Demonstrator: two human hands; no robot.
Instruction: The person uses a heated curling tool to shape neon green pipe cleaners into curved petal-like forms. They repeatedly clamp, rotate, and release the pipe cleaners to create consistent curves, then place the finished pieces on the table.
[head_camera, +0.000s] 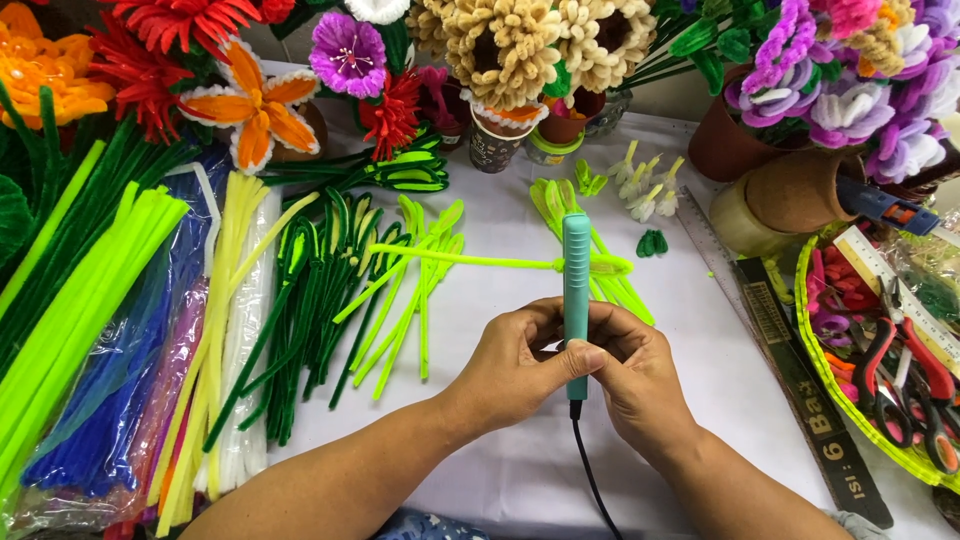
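Note:
Both my hands hold a slim teal corded tool (576, 290) upright over the white table (500, 460). My left hand (515, 365) wraps it from the left and my right hand (640, 375) from the right. The tool's tip clamps a neon green pipe cleaner (460, 258) that stretches left, with a flattened leaf loop (610, 264) on its right. A black cord (590, 475) hangs from the tool's base.
Bundles of green, yellow, white and blue pipe cleaners (150, 330) lie at left. Shaped green leaves (400, 290) lie mid-table. Pots of pipe-cleaner flowers (500, 50) line the back. A metal ruler (790, 370) and a basket (830, 385) with scissors sit at right.

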